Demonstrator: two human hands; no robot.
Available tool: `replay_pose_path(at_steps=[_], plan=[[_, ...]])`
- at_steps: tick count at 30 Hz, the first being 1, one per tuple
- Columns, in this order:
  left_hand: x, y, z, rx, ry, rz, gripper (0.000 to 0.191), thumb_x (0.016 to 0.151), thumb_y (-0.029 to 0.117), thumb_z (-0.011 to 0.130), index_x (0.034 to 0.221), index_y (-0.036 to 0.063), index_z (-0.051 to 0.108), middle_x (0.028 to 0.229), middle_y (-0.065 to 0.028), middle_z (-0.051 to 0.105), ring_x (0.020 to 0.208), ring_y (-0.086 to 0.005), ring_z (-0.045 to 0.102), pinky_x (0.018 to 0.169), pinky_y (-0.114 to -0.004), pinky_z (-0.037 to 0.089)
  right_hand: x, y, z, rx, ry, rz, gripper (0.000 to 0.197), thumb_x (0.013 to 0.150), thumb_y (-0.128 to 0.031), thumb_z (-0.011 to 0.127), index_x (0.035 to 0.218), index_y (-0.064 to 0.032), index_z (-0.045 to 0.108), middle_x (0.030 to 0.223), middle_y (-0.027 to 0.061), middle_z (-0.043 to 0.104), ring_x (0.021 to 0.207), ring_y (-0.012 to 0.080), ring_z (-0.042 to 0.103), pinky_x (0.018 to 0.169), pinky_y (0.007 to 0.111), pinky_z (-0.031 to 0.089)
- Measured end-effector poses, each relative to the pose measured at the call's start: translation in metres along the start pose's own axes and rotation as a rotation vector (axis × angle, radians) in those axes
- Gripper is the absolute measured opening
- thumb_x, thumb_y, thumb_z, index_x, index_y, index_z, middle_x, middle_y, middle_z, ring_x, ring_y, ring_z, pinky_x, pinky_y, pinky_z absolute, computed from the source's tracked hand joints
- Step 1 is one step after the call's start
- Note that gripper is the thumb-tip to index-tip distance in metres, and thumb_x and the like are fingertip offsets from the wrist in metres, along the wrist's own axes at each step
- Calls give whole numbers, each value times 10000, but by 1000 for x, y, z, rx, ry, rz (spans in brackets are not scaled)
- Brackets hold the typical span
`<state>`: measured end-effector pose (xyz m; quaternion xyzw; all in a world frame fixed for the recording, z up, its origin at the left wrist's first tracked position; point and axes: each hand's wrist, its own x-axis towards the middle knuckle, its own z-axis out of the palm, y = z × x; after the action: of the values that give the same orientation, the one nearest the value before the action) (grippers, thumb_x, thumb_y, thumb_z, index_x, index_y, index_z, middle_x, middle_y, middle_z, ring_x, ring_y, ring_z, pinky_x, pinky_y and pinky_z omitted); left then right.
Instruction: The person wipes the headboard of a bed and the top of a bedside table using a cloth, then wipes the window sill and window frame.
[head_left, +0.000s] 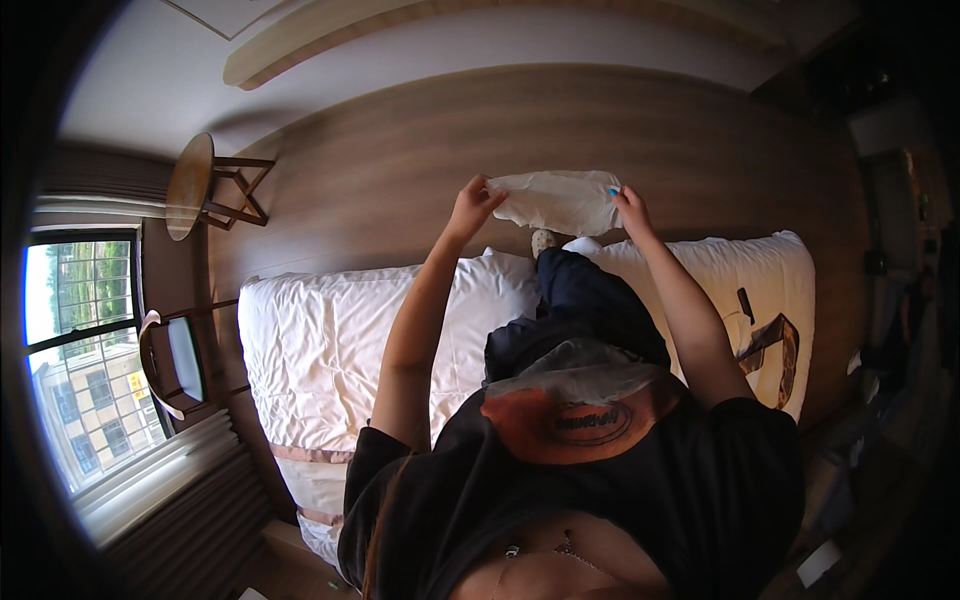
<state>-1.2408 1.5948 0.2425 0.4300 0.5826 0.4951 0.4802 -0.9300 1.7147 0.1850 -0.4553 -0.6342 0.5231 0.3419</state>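
Observation:
A thin, whitish translucent sheet (559, 201), perhaps a plastic bag or film, is stretched between my two hands above the wooden floor. My left hand (476, 204) pinches one end of it, and my right hand (631, 208) pinches the other. Another sheer piece (574, 369), of similar look, lies across my lap and the front of my black shirt. My legs in dark trousers (592, 300) extend over the edge of the bed (322, 337).
A round wooden side table (191, 186) and a chair (184, 360) stand near the window at the left. On the white bedding at the right lie a dark slim object (745, 305) and a brown patterned strap-like item (786, 360). A curtain (172, 480) hangs at lower left.

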Motion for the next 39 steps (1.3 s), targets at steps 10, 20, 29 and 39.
replay_pose_path(at_steps=[10, 20, 29, 39], plan=[[120, 94, 45, 435, -297, 399, 319, 782, 30, 599, 1087, 81, 519, 1003, -128, 612, 887, -300, 606, 697, -386, 487, 93, -34, 28, -36, -316, 14, 629, 718, -40, 623, 1295, -70, 373, 1291, 100, 425, 1198, 229, 401, 944, 343, 382], [279, 177, 97, 798, -516, 530, 402, 740, 177, 677, 1112, 105, 541, 970, -125, 614, 865, -299, 600, 720, -388, 485, 230, -106, -30, -28, -534, 164, 402, 744, -263, 675, 1046, -14, 582, 987, 107, 625, 919, 205, 584, 804, 317, 441], [415, 135, 156, 507, -788, -64, 468, 774, 283, 675, 1110, -11, 539, 1026, -90, 608, 889, -201, 586, 788, -327, 448, 274, -91, -160, 530, -218, 342, 277, 847, -240, 587, 1000, -9, 603, 869, 59, 638, 818, 125, 607, 696, 280, 480], [493, 122, 348, -561, -967, -940, 616, 853, 484, 510, 1262, 33, 419, 1261, -156, 479, 1153, -294, 477, 965, -445, 380, 256, -63, -269, 1160, 438, 366, 352, 867, -318, 558, 1046, -15, 558, 944, 84, 618, 806, 167, 623, 699, 316, 520]])
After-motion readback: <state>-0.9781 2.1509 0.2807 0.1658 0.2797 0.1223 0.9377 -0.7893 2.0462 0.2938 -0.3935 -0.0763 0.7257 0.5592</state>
